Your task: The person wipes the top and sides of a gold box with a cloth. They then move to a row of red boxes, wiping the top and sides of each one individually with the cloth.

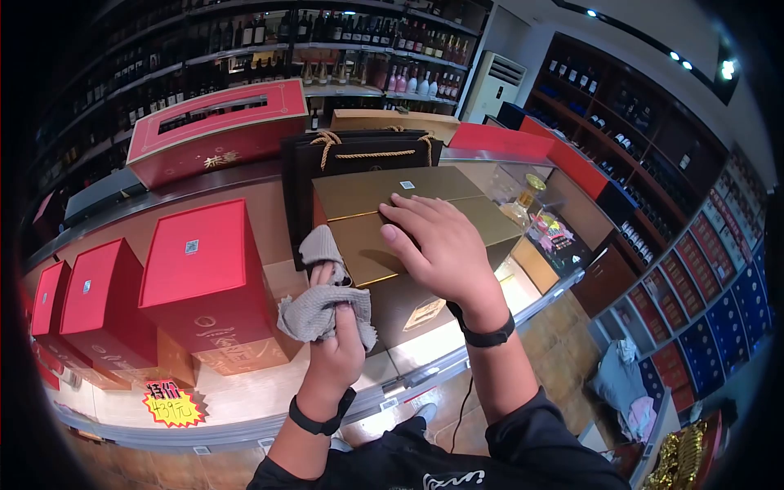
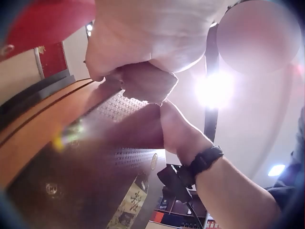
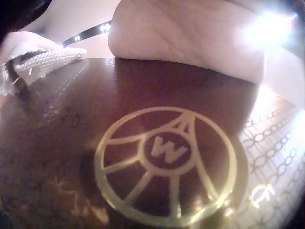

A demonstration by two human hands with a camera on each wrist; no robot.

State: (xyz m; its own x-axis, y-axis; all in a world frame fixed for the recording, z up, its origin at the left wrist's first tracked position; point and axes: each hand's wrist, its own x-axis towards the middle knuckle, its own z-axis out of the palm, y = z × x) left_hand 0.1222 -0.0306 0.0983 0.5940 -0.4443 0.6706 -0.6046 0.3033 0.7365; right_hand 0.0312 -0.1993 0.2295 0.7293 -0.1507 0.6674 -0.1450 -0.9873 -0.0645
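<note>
At the far left of the counter (image 1: 245,384) stand your red boxes (image 1: 200,278) in a row, with a yellow price tag (image 1: 171,404) in front of them. None of them is in hand.

Next comes your left hand (image 1: 335,343), raised just left of the gold box (image 1: 408,220). Its fingers are curled tight round a grey cloth (image 1: 318,306), which bunches out above and below the fist. The cloth looks close to the box's left edge, though the head view does not settle whether it touches.

Then the gold box itself, lying flat on the counter in front of a black bag (image 1: 359,155) with rope handles. Your right hand (image 1: 437,245) lies palm down on its lid, fingers spread and straight — pressing, not gripping. The right wrist view shows the palm on the dark, emblem-printed surface.

I judge that you are at the wiping step — box steadied, cloth ready at its side. The next move calls for firm downward pressure from the right hand so the box stays put, and an even sweep of the cloth across the lid.
</note>
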